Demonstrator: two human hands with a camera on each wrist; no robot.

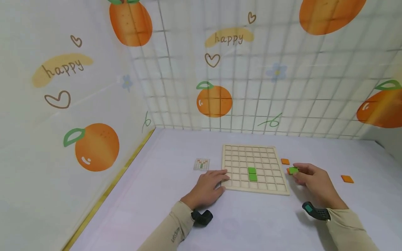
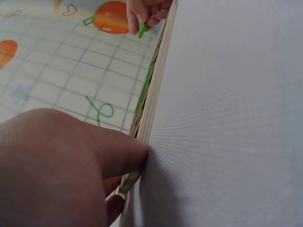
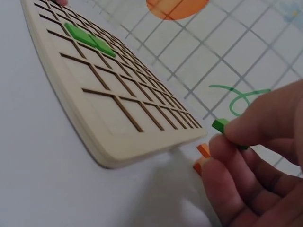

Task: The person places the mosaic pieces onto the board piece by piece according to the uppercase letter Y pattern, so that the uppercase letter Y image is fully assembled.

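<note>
1. Printed sheeting [image 1: 182,69] is hung around a pale worktop [image 1: 257,223]; several of its painted oranges are cut off by the top and right edges of the head view.
2. One held green tile [image 1: 293,170] is pinched between the thumb and fingers of the right hand [image 1: 317,181], just beside the right edge of a gridded board [image 1: 257,191]; in the right wrist view most of it is covered by the fingertips.
3. Beside that tile only an orange sliver [image 1: 288,171] is left uncovered; whether it is held or lies on the worktop cannot be told.
4. Left edge and near-left corner of the board are touched by the left hand [image 1: 207,186], its thumb and fingers set apart; some fingertips are hidden behind the thumb in the left wrist view, where the board is seen nearly edge-on and its cells cannot be made out.
5. Two green tiles [image 1: 253,177] are seated in adjoining cells, between the hands.
6. Near the board's left side a patterned card [image 1: 201,164] is laid, its design too small to read fully.
7. Two loose orange tiles [image 1: 347,179] are seen on the right, one near the board, the other well apart.
</note>
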